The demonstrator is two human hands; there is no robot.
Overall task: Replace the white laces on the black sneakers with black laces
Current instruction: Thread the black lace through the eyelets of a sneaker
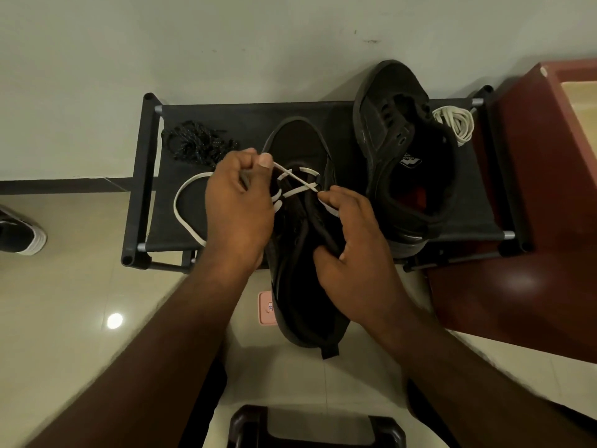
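Pale grey-green wall (226, 43) is filling the far side and carrying a few small dark scuffs (371, 41). Dark skirting strip (64, 182) is running along its foot at far left. Glossy cream floor tiles (64, 286) are spreading across the near left, throwing back one round bright spot of reflected light (114, 320). Low rack (147, 176), with a black tube frame, silver end caps and a black fabric shelf, is standing against the wall at centre. Red-brown polished wooden furniture (533, 253) is sitting just beside it at right, showing a soft sheen. Dark rounded furniture piece (316, 428), kind unclear, is sitting at the near edge.
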